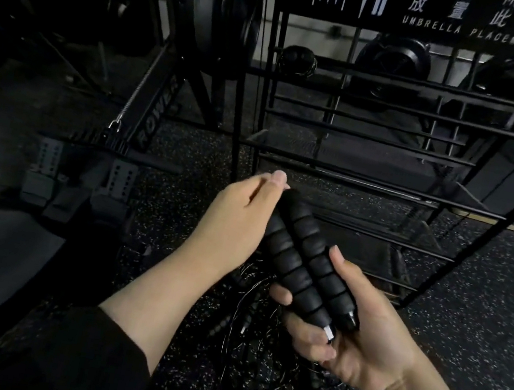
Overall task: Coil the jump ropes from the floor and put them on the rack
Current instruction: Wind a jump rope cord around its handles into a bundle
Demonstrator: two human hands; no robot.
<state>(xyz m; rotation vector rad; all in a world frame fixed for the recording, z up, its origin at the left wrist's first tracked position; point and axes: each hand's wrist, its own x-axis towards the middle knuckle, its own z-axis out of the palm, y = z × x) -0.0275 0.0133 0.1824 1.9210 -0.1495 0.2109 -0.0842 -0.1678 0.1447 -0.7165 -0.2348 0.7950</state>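
Note:
Two black ribbed jump rope handles (pixel 305 262) lie side by side, pointing up and away from me. My right hand (pixel 356 343) grips their lower ends, thumb on top. My left hand (pixel 238 215) is against the upper part of the handles, its fingertips up at their tips; whether it grips them is unclear. A tangle of thin black ropes (pixel 253 366) with more handles lies on the speckled floor below my hands. The black wire rack (pixel 372 177) stands just beyond, its shelves bare.
A rowing machine (pixel 146 113) with footrests sits to the left. Weight plates (pixel 219 9) hang behind it. A sign reading "UMBRELLA PLACEMENT" (pixel 470 31) tops the rack. Dark speckled rubber floor (pixel 484 321) spreads to the right.

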